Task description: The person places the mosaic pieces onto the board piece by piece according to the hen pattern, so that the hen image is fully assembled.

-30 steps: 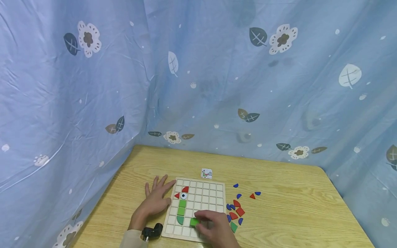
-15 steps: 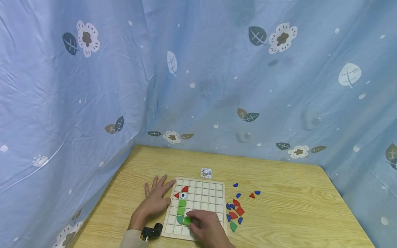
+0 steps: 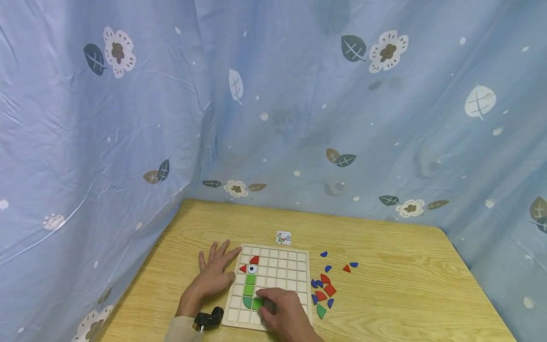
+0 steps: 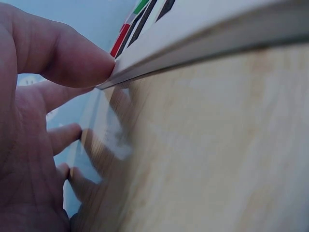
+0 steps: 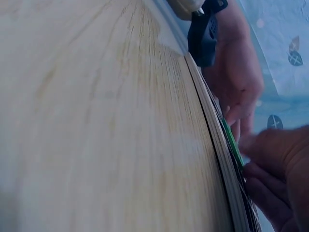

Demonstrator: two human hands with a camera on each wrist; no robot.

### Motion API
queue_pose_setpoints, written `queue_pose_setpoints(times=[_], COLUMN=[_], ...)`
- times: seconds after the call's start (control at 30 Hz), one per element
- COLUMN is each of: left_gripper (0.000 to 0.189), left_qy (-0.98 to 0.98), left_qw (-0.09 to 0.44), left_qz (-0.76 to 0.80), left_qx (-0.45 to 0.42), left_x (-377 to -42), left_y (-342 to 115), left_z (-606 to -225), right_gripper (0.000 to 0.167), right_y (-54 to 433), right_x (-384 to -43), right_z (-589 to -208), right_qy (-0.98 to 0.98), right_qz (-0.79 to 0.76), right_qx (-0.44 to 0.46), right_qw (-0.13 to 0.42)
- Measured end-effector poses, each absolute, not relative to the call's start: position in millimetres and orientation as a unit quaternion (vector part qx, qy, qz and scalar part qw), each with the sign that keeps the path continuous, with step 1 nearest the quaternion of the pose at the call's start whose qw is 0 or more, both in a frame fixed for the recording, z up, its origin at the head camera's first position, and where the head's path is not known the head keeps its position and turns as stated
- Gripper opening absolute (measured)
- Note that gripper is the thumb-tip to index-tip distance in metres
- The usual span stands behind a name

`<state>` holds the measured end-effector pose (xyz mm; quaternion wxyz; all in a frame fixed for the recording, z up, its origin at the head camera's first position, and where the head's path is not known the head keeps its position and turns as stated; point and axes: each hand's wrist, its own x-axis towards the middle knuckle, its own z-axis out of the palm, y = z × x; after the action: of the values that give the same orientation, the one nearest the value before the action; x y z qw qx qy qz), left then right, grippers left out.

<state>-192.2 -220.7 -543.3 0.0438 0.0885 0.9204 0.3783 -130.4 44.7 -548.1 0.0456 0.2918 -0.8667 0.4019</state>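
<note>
Your right grip [image 3: 284, 308] is closed in a pinch, thumb and index finger about a light green square [image 3: 257, 303] toward 7 o'clock on the gridded board [image 3: 282, 274]. The square sits just beside the dark green quarter-round [image 3: 248, 302], which is at its 9 o'clock. From that quarter-round a column runs up toward 12: two light green tiles [image 3: 249, 285], then the eye disc [image 3: 252, 269] with the small red triangle [image 3: 243, 269] at its 9 and a red quarter-round [image 3: 255, 260] at its 12.

Your left grip [image 3: 212, 278] holds nothing: its fingers are spread, the index reaching the board's 10 to 11 o'clock corner and the thumb touching the edge, as the left wrist view confirms.

The step in hand appears to be seating that green square in its cell; your fingers hide part of it, so you cannot tell whether it lies flat. The next move seems to call for squaring it to the cell walls, pressing it down, then letting go without nudging the quarter-round. Keep your left side steady meanwhile.

On the desk [image 3: 406, 275], loose pieces [image 3: 330, 290] lie off the board's 3 o'clock side, and the small picture card [image 3: 283, 238] is just beyond 12.
</note>
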Motion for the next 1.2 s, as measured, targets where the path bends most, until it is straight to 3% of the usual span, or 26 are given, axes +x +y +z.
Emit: queue_pose_setpoints(times=[0.13, 0.23, 0.5, 0.67, 0.87, 1.2], left_gripper=[0.077, 0.077, 0.077, 0.077, 0.077, 0.077], left_qy=[0.921, 0.92, 0.919, 0.919, 0.918, 0.919], left_qw=[0.04, 0.041, 0.044, 0.04, 0.038, 0.042], left_qz=[0.377, 0.379, 0.381, 0.382, 0.384, 0.38], left_qx=[0.091, 0.092, 0.094, 0.094, 0.092, 0.093], left_x=[-191.8, -191.9, -192.6, -192.3, -193.7, -192.0], left_y=[-220.9, -221.3, -221.5, -221.6, -221.7, -221.3], left_z=[-542.9, -543.2, -543.2, -543.7, -544.6, -544.7], right_gripper=[0.03, 0.031, 0.037, 0.039, 0.038, 0.037], right_y=[54.3, 68.9, 123.8, 158.5, 187.8, 198.7], right_x=[-128.5, -124.9, -108.3, -94.4, -83.5, -85.0], right_z=[-550.4, -551.0, -544.0, -536.5, -536.4, -540.5], right_qy=[-0.853, -0.839, -0.827, -0.842, -0.877, -0.911], right_qz=[0.424, 0.462, 0.522, 0.526, 0.48, 0.409], right_qx=[0.3, 0.287, 0.207, 0.107, 0.02, 0.052], right_qw=[0.05, 0.025, -0.019, -0.048, -0.019, 0.016])
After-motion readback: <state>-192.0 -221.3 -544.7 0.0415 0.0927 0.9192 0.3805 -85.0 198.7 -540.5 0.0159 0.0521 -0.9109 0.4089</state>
